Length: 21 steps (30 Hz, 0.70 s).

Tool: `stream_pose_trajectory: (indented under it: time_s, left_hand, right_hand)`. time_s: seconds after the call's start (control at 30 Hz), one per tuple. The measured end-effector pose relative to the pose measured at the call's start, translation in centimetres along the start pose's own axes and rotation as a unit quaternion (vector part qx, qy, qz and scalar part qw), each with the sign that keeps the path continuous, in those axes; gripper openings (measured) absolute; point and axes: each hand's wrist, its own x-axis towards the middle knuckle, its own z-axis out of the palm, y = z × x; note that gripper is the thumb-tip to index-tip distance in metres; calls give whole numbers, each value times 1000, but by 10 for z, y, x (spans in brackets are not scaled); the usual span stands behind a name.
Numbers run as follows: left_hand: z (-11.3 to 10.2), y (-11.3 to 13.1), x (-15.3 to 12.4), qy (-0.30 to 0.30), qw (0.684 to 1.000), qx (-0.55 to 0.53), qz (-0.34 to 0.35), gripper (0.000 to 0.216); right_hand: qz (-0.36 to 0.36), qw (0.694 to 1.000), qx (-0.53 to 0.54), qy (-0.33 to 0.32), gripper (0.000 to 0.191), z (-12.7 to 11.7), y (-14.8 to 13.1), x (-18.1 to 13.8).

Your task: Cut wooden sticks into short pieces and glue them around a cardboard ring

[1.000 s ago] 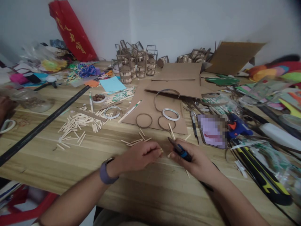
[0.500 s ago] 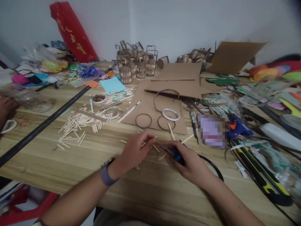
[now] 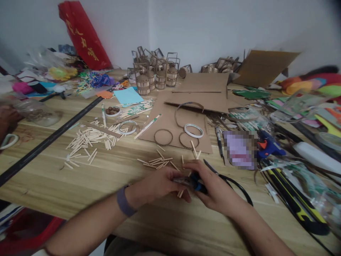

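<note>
My right hand [image 3: 213,185] is wrapped round blue-handled pliers [image 3: 199,187], their metal jaws pointing left. At those jaws, my left hand [image 3: 162,183] has its fingers bent and closed. Short wooden sticks [image 3: 180,194] poke out below its fingertips; the hand hides most of them. Just beyond both hands lie several cut sticks [image 3: 160,163] on the wooden table [image 3: 149,220]. Two brown rings [image 3: 163,137] and a white tape roll [image 3: 193,130] rest on a cardboard sheet [image 3: 176,147] farther back.
A large pile of sticks [image 3: 85,140] lies to the left beside a bowl of brown balls [image 3: 112,111]. Small lidded baskets [image 3: 143,85] stand near the wall. On the right are a soldering-iron-like tool [image 3: 219,140], a blue glue gun [image 3: 270,145] and a black-yellow tool [image 3: 295,202].
Both hands have come nearer to me and closer together, the left one also moving right. The pliers' jaws now meet the left fingers, and more loose sticks are uncovered behind them.
</note>
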Motion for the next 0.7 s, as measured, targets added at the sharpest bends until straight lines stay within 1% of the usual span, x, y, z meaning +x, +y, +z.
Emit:
stream_pose_trajectory:
  time_s: [0.03,0.1,0.17,0.23,0.33,0.43,0.57,0.7]
  left_hand:
    - [0,0,0,9,1000,-14,1,10]
    - [-1,0,2,46,998,-37,13,13]
    - [-1,0,3,89,994,-56,31,18]
    - [-2,0,5,127,987,-90,42,21]
    - [-1,-1,6,162,971,-168,46,25]
    - [2,-4,9,171,959,-217,61,25]
    - [7,-9,11,170,951,-249,73,15]
    - [8,-11,9,166,953,-240,84,15]
  right_hand:
    - [-16,1000,-1,22,55,1,2,1]
    - [-33,996,-10,78,51,4,3,2]
    - [-26,989,-26,140,45,8,2,3]
    - [-10,983,-41,177,41,14,-1,4]
    - [9,983,-63,172,43,21,-8,4]
    - [15,983,-81,165,43,28,-11,3]
    - [33,980,-81,180,35,32,-10,2]
    - [49,978,-55,194,32,32,-10,3]
